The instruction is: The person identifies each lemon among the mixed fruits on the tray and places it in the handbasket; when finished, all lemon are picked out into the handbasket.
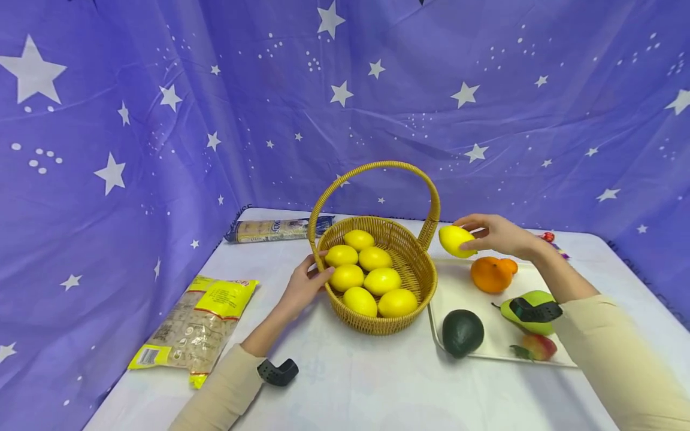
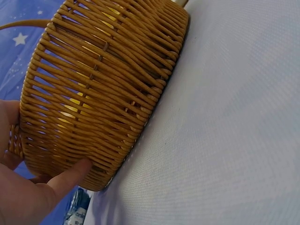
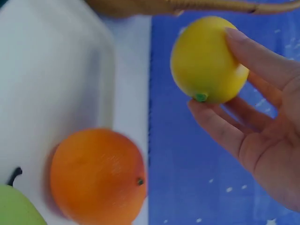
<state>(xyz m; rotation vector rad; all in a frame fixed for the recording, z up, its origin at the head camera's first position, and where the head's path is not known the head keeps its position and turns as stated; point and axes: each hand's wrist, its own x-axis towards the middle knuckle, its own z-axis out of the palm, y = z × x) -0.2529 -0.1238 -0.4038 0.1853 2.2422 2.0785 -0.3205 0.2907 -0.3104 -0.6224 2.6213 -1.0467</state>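
A yellow lemon is pinched between the thumb and fingers of my right hand, held up over the far left edge of the tray; the right wrist view shows the lemon with its green stem end. Several more lemons lie inside a wicker basket with a tall arched handle. My left hand grips the basket's left rim. From the left wrist view, the left thumb presses the outer wicker wall while the other fingers go over the rim, partly hidden.
On a cream tray lie an orange, a smaller orange fruit, a green pear and a red-green mango-like fruit. A dark green avocado sits at its left edge. Yellow-clear bag at left; long package behind.
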